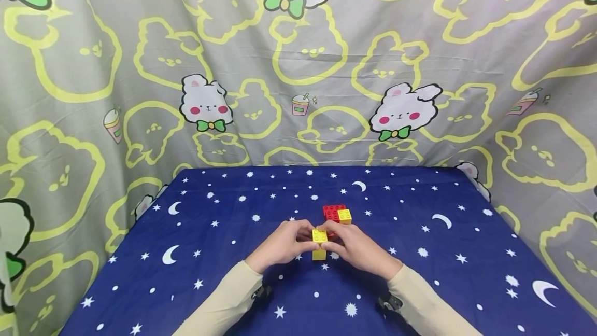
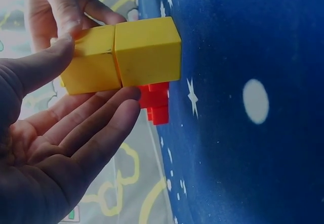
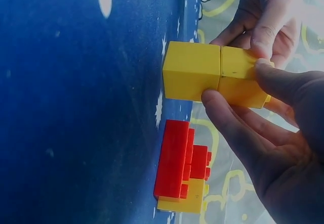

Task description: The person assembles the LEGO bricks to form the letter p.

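Two yellow building blocks stand stacked, the upper block (image 1: pixel 319 236) directly on the lower block (image 1: pixel 319 255); a thin seam runs between them in both wrist views. My left hand (image 1: pixel 290 242) pinches the upper block from the left, its thumb near the top and its fingers along the far side. From the right, my right hand (image 1: pixel 356 247) pinches the same block, its index fingertip by the seam in the right wrist view. Just behind the hands sits a red block assembly (image 1: pixel 331 212), with a small yellow block (image 1: pixel 344 215) at its right front.
A dark blue cloth with white stars and moons (image 1: pixel 224 253) covers the table. Behind and at both sides hangs a grey curtain (image 1: pixel 289 74) with yellow outlines and rabbit faces. Each sleeve carries a dark wrist device.
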`<state>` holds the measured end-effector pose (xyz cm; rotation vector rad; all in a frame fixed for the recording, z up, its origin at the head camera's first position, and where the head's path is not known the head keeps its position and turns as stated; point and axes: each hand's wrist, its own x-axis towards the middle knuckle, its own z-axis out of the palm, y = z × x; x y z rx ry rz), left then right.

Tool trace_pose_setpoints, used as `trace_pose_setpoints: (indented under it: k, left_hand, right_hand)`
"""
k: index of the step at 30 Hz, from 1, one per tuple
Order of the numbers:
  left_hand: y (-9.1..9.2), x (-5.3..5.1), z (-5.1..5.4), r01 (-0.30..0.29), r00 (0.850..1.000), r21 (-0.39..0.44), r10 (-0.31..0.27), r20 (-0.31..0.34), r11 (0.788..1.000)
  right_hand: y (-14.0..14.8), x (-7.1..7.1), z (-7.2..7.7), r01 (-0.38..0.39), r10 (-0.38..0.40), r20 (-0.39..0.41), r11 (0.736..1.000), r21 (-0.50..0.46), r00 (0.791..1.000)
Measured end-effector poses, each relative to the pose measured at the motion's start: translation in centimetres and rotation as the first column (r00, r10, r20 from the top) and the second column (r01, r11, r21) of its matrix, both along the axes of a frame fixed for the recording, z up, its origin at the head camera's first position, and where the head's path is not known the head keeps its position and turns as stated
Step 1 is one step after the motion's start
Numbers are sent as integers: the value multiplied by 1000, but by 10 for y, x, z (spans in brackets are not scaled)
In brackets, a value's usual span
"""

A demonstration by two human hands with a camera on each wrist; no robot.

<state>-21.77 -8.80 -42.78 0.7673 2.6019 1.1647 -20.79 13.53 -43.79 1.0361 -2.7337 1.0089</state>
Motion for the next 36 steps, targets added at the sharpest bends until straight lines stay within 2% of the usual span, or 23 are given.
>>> trace_pose_setpoints:
  k: [4,13,21,31,36]
  left_hand:
    - [0,0,0,-6,1000,-3,6,10,1000]
    - [-1,-1,0,2,1000,7,-2,25,1000]
    - [-2,-1,1,16,1000,13,-17,26,1000]
    - [1,1,1,36,998,-32,-37,-41,999]
    - [0,1,0,62,993,-64,-68,-98,996]
  right_hand:
    - [0,-1,1,5,-5,37,1000,-4,999]
    - [0,-1,1,-7,7,31,1000,-16,1000]
    - [2,-2,3,-30,31,63,999,-18,998]
    - [2,-1,2,-30,33,73,999,-29,997]
    - [2,-1,1,-25,26,57,1000,-18,998]
